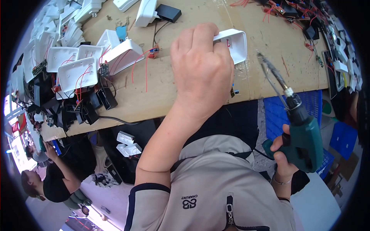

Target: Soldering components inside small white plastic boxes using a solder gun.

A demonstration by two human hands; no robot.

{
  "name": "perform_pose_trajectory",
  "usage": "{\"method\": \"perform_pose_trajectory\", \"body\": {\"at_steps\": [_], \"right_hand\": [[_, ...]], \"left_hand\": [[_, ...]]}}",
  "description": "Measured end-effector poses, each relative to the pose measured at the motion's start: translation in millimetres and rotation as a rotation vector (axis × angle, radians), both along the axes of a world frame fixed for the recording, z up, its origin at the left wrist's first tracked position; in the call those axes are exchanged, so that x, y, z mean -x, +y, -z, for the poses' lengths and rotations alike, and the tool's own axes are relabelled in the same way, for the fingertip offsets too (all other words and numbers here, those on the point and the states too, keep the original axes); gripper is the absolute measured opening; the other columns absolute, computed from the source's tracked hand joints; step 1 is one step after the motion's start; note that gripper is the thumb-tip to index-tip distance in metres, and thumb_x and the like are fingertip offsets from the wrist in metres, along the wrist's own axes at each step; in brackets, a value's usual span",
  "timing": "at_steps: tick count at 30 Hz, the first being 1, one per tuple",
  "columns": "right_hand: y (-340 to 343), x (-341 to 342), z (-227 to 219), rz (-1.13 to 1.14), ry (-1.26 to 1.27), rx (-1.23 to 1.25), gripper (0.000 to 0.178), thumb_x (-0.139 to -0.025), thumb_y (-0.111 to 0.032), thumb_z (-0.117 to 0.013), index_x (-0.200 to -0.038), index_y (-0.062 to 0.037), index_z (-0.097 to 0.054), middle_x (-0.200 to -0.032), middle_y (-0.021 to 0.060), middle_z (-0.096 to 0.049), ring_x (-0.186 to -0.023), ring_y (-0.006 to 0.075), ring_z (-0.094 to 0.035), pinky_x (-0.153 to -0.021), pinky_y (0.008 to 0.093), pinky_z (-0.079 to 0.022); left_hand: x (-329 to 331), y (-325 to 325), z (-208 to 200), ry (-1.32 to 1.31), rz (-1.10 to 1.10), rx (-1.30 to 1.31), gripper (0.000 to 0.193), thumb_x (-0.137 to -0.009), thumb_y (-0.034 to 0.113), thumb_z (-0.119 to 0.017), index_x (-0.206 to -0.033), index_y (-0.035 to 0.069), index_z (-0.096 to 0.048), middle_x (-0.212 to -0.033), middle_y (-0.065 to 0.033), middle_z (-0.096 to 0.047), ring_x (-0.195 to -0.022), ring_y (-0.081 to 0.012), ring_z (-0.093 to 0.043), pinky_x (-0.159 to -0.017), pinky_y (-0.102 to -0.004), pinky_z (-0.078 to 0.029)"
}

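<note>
My left hand [202, 65] is closed on a white plastic housing [239, 48], an open box shape held over the cardboard-topped table. A bit of red wire shows inside it; the fingertips are mostly hidden behind the hand. A small circuit board with a blue part [234, 92] peeks out by the wrist, near the table edge. My right hand [284, 156] grips a teal soldering gun [306, 142] by its handle, a finger near the trigger. Its long metal tip [273, 71] points up and away, just right of the housing and apart from it.
White housings with red wires [79, 73] crowd the table's left, beside black adapters [106, 98] and cables. A black box [169, 13] lies at the back. Wired circuit boards [285, 7] heap at the far right. Below are a blue crate [273, 115] and another person [58, 173] at left.
</note>
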State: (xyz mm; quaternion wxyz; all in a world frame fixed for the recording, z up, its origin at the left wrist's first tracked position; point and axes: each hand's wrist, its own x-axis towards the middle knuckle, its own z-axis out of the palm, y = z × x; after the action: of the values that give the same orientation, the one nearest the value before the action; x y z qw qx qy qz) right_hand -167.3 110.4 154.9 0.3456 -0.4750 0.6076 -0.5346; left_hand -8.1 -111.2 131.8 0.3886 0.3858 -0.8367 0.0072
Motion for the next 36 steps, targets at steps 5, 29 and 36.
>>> {"method": "perform_pose_trajectory", "body": {"at_steps": [5,29,36], "right_hand": [[-3.5,-3.5,9.1,-0.016,-0.029,-0.039,0.062,-0.072,-0.014,-0.073,-0.121,0.0087,-0.043,-0.116,0.0208,-0.054,-0.069,0.0143,-0.058,-0.059,0.0239,-0.048],[-12.1,-0.2,12.2,-0.143,-0.09,-0.231,0.057,-0.072,-0.003,-0.068,-0.122,0.0048,-0.043,-0.113,0.018,-0.053,-0.072,0.0137,-0.056,-0.061,0.0249,-0.047],[-14.1,0.0,9.7,-0.13,-0.131,-0.265,0.053,-0.072,-0.003,-0.068,-0.119,0.004,-0.046,-0.111,0.015,-0.055,-0.072,0.0129,-0.055,-0.062,0.0251,-0.047]], "left_hand": [[6.7,2.4,-1.5,-0.014,0.021,0.009,0.005,-0.059,0.004,-0.057,-0.057,0.0,-0.053,-0.091,-0.0111,-0.052,-0.081,-0.0269,-0.048,-0.071,-0.0381,-0.033],[8.2,6.9,-22.4,-0.22,0.013,-0.128,0.005,-0.066,0.003,-0.061,-0.066,-0.003,-0.061,-0.09,-0.0117,-0.056,-0.081,-0.0279,-0.053,-0.07,-0.0357,-0.043],[11.6,9.4,-22.0,-0.247,0.005,-0.141,0.006,-0.066,0.002,-0.061,-0.065,-0.003,-0.061,-0.093,-0.0113,-0.055,-0.083,-0.0279,-0.052,-0.073,-0.0356,-0.042]]}}
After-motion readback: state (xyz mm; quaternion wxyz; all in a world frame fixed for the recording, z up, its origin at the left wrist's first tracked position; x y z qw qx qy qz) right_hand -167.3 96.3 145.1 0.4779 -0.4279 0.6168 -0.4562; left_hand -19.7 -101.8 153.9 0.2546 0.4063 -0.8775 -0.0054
